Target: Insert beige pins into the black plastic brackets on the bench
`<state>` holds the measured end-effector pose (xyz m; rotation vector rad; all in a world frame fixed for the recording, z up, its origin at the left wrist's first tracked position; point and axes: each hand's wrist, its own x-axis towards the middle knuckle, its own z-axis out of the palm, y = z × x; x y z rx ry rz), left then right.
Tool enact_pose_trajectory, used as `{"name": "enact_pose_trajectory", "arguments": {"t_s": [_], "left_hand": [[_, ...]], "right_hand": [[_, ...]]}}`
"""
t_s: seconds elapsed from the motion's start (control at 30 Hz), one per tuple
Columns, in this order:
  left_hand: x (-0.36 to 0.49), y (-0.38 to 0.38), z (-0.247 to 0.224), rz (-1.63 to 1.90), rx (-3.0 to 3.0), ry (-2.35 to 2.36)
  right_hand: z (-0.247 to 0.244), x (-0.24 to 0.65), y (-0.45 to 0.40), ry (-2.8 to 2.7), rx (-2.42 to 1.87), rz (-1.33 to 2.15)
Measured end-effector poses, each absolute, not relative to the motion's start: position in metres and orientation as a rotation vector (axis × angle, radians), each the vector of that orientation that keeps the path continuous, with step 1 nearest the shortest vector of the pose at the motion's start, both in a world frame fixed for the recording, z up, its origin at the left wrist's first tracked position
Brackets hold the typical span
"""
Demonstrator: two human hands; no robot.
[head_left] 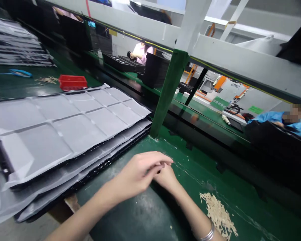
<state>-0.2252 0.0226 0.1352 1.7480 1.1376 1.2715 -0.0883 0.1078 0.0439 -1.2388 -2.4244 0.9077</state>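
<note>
Over the green worktop (140,214), my left hand (141,170) meets my right hand (167,177). The left fingers are bent and held together, reaching across the right hand. My right hand is curled beneath them, its fingers largely covered. Whatever the two hands hold, if anything, is hidden. Left of them lies a stack of black trays topped with a whitish sheet (72,117) that shows a grid of shallow compartments. To the lower right, a loose pile of small pale sticks (218,214) rests on the worktop near my right forearm.
A green post (168,93) rises just beyond my hands, joined to a white overhead beam (245,63). A red bin (72,82) stands behind the trays. Another sheet-covered stack (15,43) is at far left. Co-workers sit beyond the dark channel, one in blue sleeves (268,117).
</note>
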Motion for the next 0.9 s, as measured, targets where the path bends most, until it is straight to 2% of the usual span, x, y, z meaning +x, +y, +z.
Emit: {"name": "enact_pose_trajectory", "arguments": {"t_s": [0.1,0.3,0.4,0.57,0.9], "left_hand": [[-0.262,-0.009,0.131,1.203,1.726,1.465],[-0.281,-0.05,0.043,0.669,1.677,2.12],[-0.273,-0.058,0.026,0.556,1.628,2.1],[-0.266,-0.057,0.025,0.703,1.46,1.92],[-0.251,-0.03,0.042,0.929,1.067,1.541]], "right_hand": [[0.049,-0.116,0.085,-2.583,-1.172,0.768],[0.041,-0.132,0.07,-2.703,-1.218,0.61],[0.038,-0.121,0.071,-2.66,-1.282,0.638],[0.031,-0.099,0.066,-2.472,-1.385,0.833],[0.029,-0.025,0.082,-2.003,-1.338,1.529]]}}
